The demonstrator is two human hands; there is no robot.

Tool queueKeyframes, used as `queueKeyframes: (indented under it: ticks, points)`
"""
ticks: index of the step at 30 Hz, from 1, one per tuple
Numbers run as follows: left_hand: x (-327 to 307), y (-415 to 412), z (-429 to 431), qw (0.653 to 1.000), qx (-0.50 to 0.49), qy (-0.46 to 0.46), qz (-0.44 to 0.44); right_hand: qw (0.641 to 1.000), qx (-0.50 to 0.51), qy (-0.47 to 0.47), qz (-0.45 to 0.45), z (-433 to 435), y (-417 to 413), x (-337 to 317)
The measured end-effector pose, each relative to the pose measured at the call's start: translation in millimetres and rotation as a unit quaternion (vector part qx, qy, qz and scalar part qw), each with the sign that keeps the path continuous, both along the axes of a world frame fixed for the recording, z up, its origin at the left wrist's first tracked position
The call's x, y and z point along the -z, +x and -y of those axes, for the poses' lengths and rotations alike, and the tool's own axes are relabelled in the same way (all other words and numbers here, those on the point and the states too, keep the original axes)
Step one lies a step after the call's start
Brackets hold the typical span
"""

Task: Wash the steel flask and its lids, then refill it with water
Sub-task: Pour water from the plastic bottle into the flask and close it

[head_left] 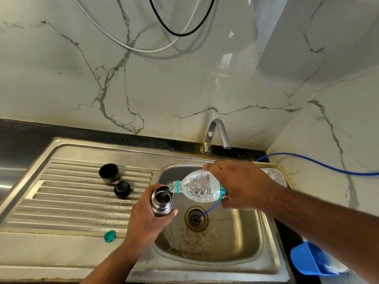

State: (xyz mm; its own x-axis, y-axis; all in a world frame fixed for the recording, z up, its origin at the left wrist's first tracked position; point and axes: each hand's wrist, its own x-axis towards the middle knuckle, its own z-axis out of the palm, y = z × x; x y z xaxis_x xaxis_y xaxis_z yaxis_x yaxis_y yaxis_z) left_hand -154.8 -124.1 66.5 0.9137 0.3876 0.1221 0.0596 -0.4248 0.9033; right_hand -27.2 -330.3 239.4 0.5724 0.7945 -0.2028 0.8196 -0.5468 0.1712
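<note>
My left hand (pixel 146 219) grips the open steel flask (pixel 162 201) upright over the left edge of the sink basin (pixel 231 236). My right hand (pixel 242 184) holds a clear plastic water bottle (pixel 200 186) tipped sideways, its mouth at the flask's opening, and water runs into the flask. Two dark flask lids rest on the ribbed drainboard (pixel 82 201): a cup-shaped lid (pixel 109 172) with its hollow side up, and a smaller stopper lid (pixel 122 189) beside it. The bottle's teal cap (pixel 109 236) lies at the drainboard's near edge.
A steel tap (pixel 217 136) stands behind the basin. A thin blue tube (pixel 320 163) comes from the right wall and ends in the drain (pixel 196 218). A blue plastic container (pixel 309 261) sits at the lower right. Cables hang on the marble wall above.
</note>
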Motion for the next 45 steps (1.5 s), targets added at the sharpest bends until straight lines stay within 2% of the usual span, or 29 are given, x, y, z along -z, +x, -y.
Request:
queueKeyframes:
  ticks: [45]
  points:
    - [-4.2,1.5,2.4,1.000,0.003,0.011,-0.017,1.000,0.003,-0.014,-0.003,0.0,2.8,2.1]
